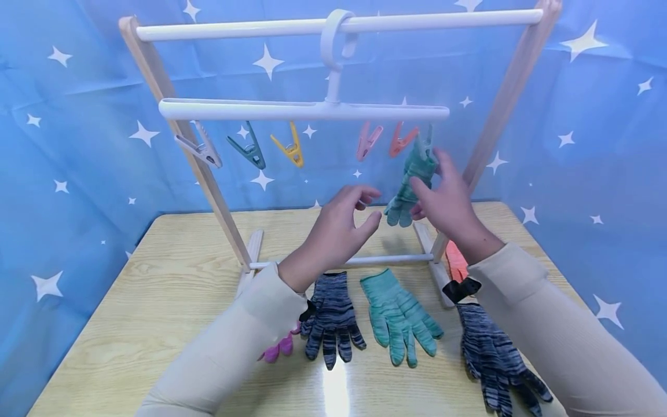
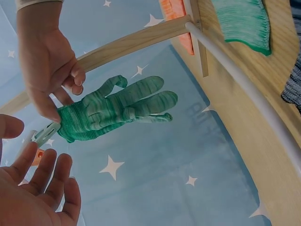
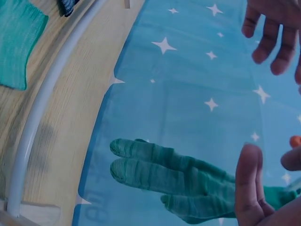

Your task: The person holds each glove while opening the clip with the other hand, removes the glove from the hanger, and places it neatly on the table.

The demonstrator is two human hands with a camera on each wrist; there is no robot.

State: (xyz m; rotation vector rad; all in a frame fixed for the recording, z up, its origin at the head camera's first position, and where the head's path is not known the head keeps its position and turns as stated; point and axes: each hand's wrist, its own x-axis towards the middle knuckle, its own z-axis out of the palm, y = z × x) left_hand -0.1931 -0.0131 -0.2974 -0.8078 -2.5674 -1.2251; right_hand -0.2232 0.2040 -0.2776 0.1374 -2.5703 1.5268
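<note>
A green knit glove (image 1: 414, 176) hangs, fingers down, from a pale green clothespin (image 2: 45, 134) under the right end of the white hanger (image 1: 304, 110). My right hand (image 1: 449, 200) is beside it, a fingertip at its cuff and the thumb apart from the other fingers. Over the table to the left, my left hand (image 1: 341, 229) holds nothing, its fingers loosely bent and the thumb apart. Another green glove (image 1: 398, 315) lies flat below, next to a dark striped glove (image 1: 334, 318).
A wooden rack with a white top bar (image 1: 443, 22) carries the hanger. Gray, teal, yellow, pink and orange clothespins (image 1: 402, 139) hang along it. Another dark glove (image 1: 492, 353), an orange item (image 1: 456, 260) and a partly hidden magenta item (image 1: 278, 347) lie on the wooden table (image 1: 130, 313).
</note>
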